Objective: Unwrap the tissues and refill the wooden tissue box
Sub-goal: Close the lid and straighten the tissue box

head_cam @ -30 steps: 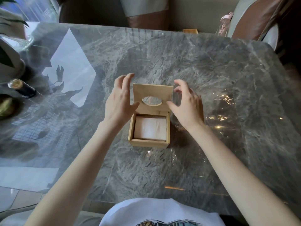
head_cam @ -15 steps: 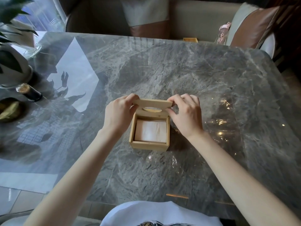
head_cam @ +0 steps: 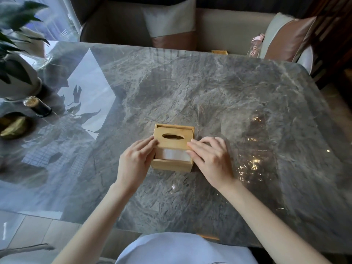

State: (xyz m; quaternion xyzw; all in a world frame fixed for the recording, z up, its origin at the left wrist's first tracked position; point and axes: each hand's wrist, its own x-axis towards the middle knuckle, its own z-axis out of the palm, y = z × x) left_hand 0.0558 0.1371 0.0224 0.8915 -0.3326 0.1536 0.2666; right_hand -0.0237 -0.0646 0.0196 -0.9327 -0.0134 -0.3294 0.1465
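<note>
A square wooden tissue box (head_cam: 171, 165) stands in the middle of the grey marble table (head_cam: 219, 96). Its flat wooden lid (head_cam: 174, 137), with an oval slot, lies level on the box's top and covers the far two thirds. White tissues (head_cam: 172, 154) show in the near gap. My left hand (head_cam: 136, 159) presses fingertips on the lid's near left corner. My right hand (head_cam: 208, 155) holds the lid's near right edge. A crumpled clear plastic wrapper (head_cam: 253, 149) lies on the table just right of the box.
A potted plant (head_cam: 17, 73), a small dark bottle (head_cam: 37, 106) and a dark dish (head_cam: 13, 125) sit at the table's left edge. A sofa with cushions (head_cam: 171, 29) runs behind the far edge. A pink item (head_cam: 256, 44) leans there.
The lid stood tilted up over the open box a second ago. It has come down flat and slid over the top, now covering most of the tissues. Both hands followed it.
</note>
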